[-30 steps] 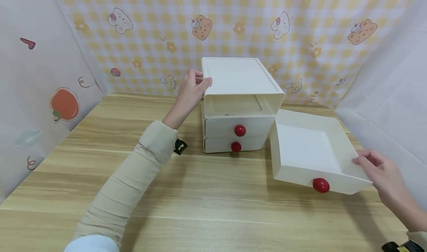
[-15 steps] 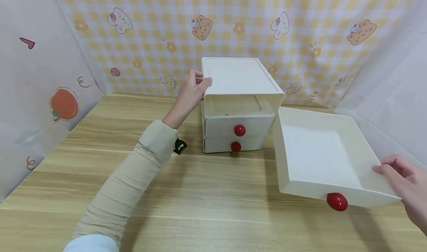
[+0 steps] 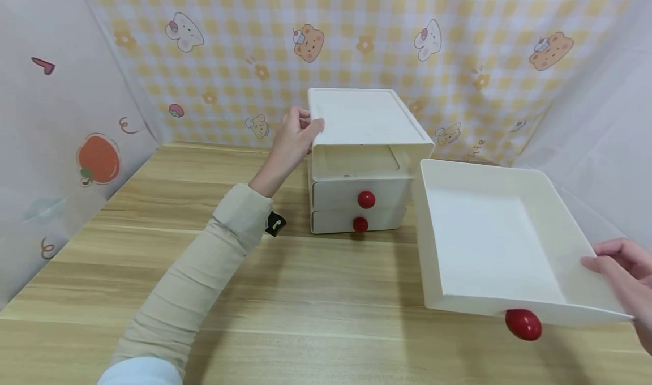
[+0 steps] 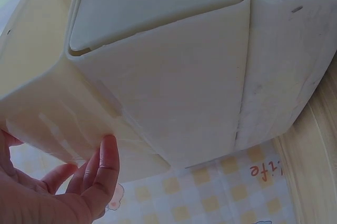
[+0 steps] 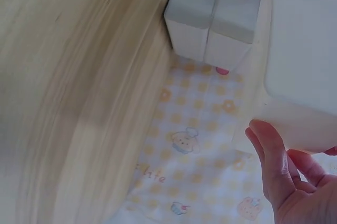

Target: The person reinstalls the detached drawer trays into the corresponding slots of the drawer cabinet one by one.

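Note:
A white desktop drawer cabinet (image 3: 372, 116) stands at the back middle of the table, its top compartment lacking a drawer. Below that slot are two closed drawers with round red knobs. My left hand (image 3: 290, 144) holds the cabinet's upper left edge, the thumb on top; in the left wrist view its fingers (image 4: 108, 153) lie against the side wall. A pulled-out white drawer (image 3: 499, 238) with a red knob hangs tilted above the table at the right. By its right wall my right hand (image 3: 629, 280) grips it, partly cut off by the frame's edge.
The wood-grain table (image 3: 305, 317) spreads in front of the cabinet. A yellow checked cloth (image 3: 346, 45) hangs behind, with white cloth walls (image 3: 51, 147) on both sides. A small black object (image 3: 275, 224) shows beside my left sleeve.
My right hand has carried the drawer rightward and toward me, then slightly higher, so it looks larger. My left hand and the cabinet have stayed in place.

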A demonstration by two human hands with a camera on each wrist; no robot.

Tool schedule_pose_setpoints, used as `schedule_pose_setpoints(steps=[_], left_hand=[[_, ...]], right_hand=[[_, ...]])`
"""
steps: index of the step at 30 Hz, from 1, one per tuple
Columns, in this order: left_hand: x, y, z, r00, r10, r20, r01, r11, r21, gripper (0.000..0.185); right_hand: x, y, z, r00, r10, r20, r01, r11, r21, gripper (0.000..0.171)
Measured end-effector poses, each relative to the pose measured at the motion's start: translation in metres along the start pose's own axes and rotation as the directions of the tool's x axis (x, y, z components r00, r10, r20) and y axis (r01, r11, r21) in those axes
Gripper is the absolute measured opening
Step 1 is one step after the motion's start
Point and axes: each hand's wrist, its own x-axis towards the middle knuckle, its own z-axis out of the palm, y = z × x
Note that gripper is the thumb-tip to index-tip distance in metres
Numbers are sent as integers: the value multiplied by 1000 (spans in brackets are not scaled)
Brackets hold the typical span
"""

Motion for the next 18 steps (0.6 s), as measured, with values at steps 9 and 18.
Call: schedule_pose_setpoints(steps=[9,18], left_hand=[[0,0,0,1000,-7,1,7,1000,8,39],[1,2,10,1000,-7,26,8,1000,-15,38]], right_hand=[[0,-7,13,995,-50,85,46,997,57,40],[-3,-15,14,989,-53,135,57,998,-24,30]])
